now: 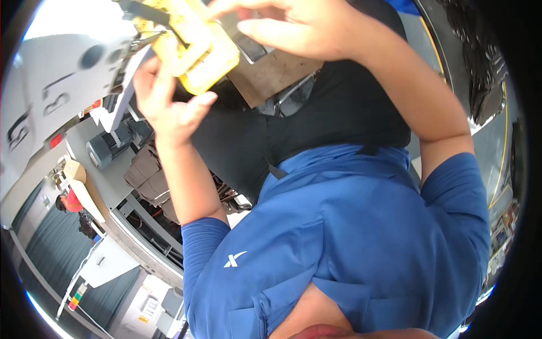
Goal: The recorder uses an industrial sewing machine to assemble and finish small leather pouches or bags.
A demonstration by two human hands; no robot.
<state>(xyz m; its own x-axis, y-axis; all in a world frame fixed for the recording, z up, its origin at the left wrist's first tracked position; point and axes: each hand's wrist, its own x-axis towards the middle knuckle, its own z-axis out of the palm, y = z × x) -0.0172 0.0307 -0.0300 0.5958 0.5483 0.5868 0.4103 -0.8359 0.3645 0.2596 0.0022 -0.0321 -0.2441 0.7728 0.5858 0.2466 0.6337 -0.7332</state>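
A bright yellow block-like part [217,59], washed out by glare, lies at the top left of the head view. Beside its lower left edge is my left hand [172,110], fingers pointing up along it and thumb stretched out to the side. The fingertips partly merge with the yellow edge, so contact is unclear. My right hand [305,28] reaches in from the right with fingers extended, the foremost at the part's upper right side. A dark bar-shaped piece [145,12] crosses the yellow part's far end.
A white machine housing [62,85] fills the left. Under my right hand is a brown board [271,76], in front of my dark-clad lap. A grey motor [107,148] and dark folded cloth [149,175] sit to the left. Farther off stands a person in red [72,200].
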